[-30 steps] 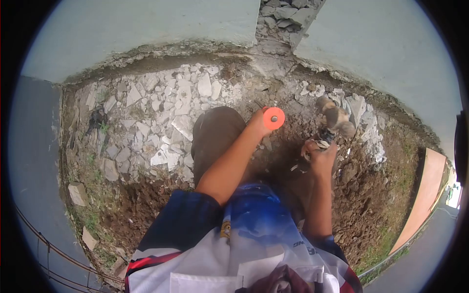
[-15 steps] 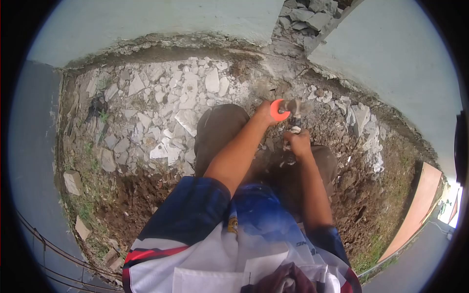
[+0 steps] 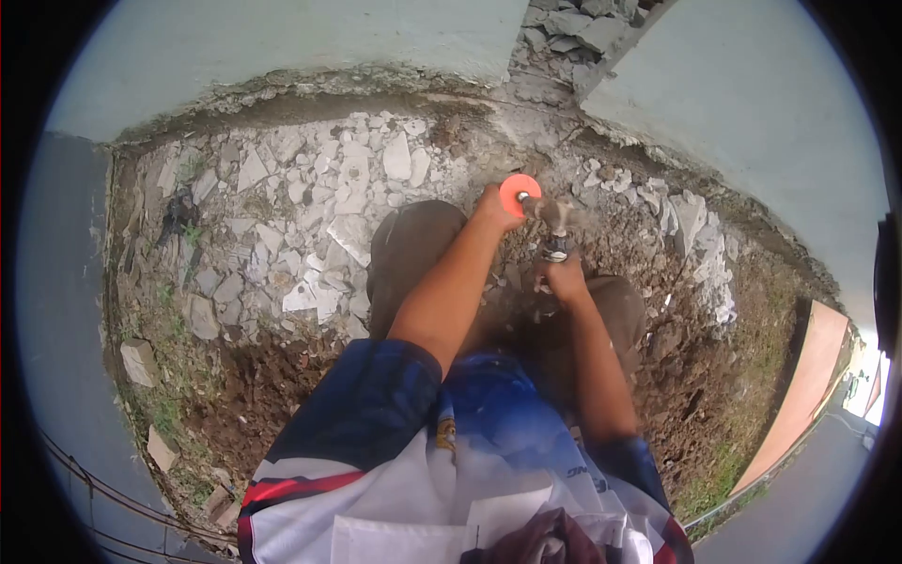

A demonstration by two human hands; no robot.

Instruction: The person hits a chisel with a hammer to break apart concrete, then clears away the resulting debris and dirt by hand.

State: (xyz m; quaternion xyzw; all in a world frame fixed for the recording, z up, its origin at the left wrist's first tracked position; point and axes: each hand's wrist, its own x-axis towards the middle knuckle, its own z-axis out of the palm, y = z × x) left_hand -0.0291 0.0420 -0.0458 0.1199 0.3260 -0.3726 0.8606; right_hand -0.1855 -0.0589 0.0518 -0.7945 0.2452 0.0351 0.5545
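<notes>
Chisel and hammer meet just above centre frame, over broken ground at the foot of a wall.

The person's left hand (image 3: 492, 209) is closed tight around a chisel (image 3: 532, 199), gripping it just under its round orange guard (image 3: 519, 192); the shaft below the hand is hidden. The right hand (image 3: 564, 278), lower and to the right, is clamped on the handle of a hammer (image 3: 556, 216), whose blurred head sits right against the chisel's top end. Whether they touch cannot be told. The two hands are near each other but apart. Both arms reach up from a blue and white shirt (image 3: 451, 451) at the bottom, over brown-trousered knees (image 3: 413, 246). Broken white tile pieces (image 3: 329, 202) cover the ground at upper left, with brown soil (image 3: 272, 376) below them and a pale wall (image 3: 282, 38) across the top.
</notes>
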